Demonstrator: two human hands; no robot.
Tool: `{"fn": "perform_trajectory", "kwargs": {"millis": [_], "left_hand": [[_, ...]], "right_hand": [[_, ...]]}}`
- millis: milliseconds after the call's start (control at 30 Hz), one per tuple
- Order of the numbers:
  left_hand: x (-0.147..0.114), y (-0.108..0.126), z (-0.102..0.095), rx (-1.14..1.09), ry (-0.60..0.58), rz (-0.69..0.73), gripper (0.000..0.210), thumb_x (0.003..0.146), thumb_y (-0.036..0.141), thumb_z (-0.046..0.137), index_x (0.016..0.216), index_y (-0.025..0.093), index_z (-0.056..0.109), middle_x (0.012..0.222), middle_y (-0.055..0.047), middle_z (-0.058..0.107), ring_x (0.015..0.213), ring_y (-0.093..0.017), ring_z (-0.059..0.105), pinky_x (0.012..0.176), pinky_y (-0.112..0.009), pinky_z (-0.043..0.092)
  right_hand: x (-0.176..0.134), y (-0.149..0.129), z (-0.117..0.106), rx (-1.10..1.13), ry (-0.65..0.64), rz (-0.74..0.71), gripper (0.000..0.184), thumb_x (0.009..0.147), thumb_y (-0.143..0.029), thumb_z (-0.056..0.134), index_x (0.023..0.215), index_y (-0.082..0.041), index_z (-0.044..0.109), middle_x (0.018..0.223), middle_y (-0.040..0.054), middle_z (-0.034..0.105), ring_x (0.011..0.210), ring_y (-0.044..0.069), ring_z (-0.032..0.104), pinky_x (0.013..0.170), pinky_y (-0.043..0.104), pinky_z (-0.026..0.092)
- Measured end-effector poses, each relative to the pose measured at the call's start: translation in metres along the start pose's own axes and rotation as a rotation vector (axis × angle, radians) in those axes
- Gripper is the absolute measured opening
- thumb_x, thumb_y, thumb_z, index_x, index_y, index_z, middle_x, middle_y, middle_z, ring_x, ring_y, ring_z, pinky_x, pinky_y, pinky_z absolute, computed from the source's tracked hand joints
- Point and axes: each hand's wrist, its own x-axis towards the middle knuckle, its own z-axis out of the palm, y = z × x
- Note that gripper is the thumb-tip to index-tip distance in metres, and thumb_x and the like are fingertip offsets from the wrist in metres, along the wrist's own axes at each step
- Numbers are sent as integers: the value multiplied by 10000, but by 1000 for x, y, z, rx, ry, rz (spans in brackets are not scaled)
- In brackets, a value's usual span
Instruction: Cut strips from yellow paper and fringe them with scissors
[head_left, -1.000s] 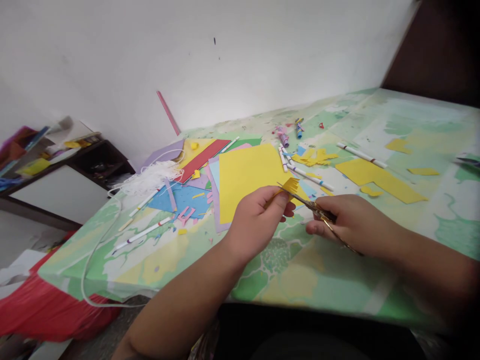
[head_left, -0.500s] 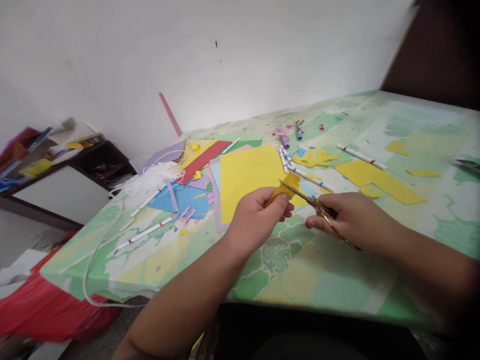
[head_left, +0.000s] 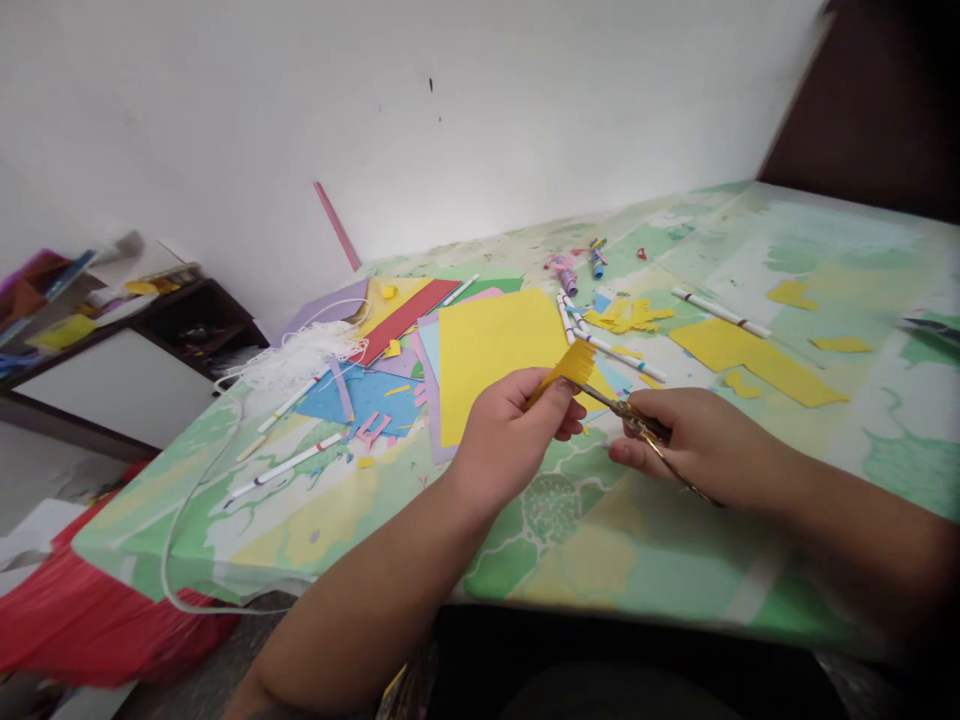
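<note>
Between the thumb and fingers of my left hand (head_left: pixel 517 425) is a small yellow paper strip (head_left: pixel 568 366), its upper edge cut into a fringe. My right hand (head_left: pixel 709 440) grips a pair of gold-handled scissors (head_left: pixel 637 418), fingers wrapped round the handles. The blades point left and reach the right side of the strip, close to my left thumb; their tips are partly hidden. Below and behind my left hand lies a yellow sheet (head_left: pixel 495 350) on top of other coloured sheets. A larger cut yellow piece (head_left: pixel 750 360) lies beyond my right hand.
White markers (head_left: pixel 289 468) and paper scraps (head_left: pixel 630 316) are scattered over the patterned tablecloth (head_left: pixel 420 540). Tangled white string (head_left: pixel 307 360) lies at the left, beside a red strip (head_left: pixel 409 318). Two small paper rolls (head_left: pixel 564 275) stand at the back. A low cabinet (head_left: pixel 112 390) adjoins the table.
The scissor blades have moved slightly down and right, from across the fringed strip to its lower right side. My left hand keeps its hold, and more of the fringe shows.
</note>
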Motion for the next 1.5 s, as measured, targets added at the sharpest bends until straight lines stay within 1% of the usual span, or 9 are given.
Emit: {"fn": "perform_trajectory", "kwargs": {"millis": [200, 500, 733, 900, 1100, 1300, 1400, 1500], "left_hand": [[1, -2, 1, -1, -32, -7, 176, 761, 240, 518, 628, 149, 589, 576, 13, 590, 526, -66, 544, 542, -192, 460], [0, -2, 1, 2, -33, 13, 182, 759, 215, 507, 606, 147, 578, 566, 12, 583, 528, -63, 545, 542, -185, 462], [0, -1, 2, 34, -27, 12, 189, 760, 243, 514, 609, 149, 576, 572, 7, 591, 530, -72, 546, 555, -203, 463], [0, -1, 1, 18, -28, -1, 189, 761, 260, 517, 621, 148, 576, 578, 7, 596, 529, -71, 545, 560, -209, 462], [-2, -1, 1, 11, -25, -18, 200, 763, 275, 514, 625, 148, 582, 601, 0, 604, 544, -77, 549, 566, -215, 464], [-2, 0, 1, -7, -34, -84, 189, 757, 261, 507, 630, 141, 578, 597, -4, 607, 525, -79, 551, 551, -218, 463], [-1, -1, 1, -23, -32, -75, 199, 765, 271, 501, 633, 140, 574, 583, 2, 601, 515, -80, 552, 542, -219, 464], [-1, -2, 1, -41, 4, -49, 201, 771, 288, 503, 654, 140, 575, 583, 6, 599, 516, -82, 555, 543, -222, 468]], "right_hand": [[0, 1, 1, 15, 4, -10, 481, 719, -665, 399, 577, -206, 399, 522, -17, 437, 500, 122, 395, 469, 235, 267], [0, -1, 0, 31, -27, -13, 482, 708, -673, 390, 590, -206, 422, 539, -6, 474, 510, 134, 419, 471, 245, 288], [-1, 0, 0, 60, -38, -36, 470, 720, -656, 387, 590, -206, 413, 539, -7, 472, 509, 128, 417, 471, 241, 288], [-1, -1, -1, 47, -30, -2, 484, 700, -670, 402, 563, -207, 398, 515, -9, 452, 499, 129, 408, 466, 243, 281], [-1, -2, -2, 37, -8, 14, 461, 713, -636, 425, 549, -206, 398, 505, -9, 446, 497, 130, 405, 468, 244, 282], [1, -2, -2, 20, -3, 51, 462, 702, -640, 427, 540, -208, 398, 503, -6, 449, 499, 136, 405, 468, 253, 284], [1, 0, -2, 11, -8, 63, 458, 711, -640, 410, 559, -208, 405, 515, -6, 451, 504, 134, 405, 472, 253, 286], [1, 1, -1, 20, -16, 59, 444, 728, -630, 401, 594, -207, 409, 544, -8, 459, 521, 134, 419, 480, 249, 294]]}}
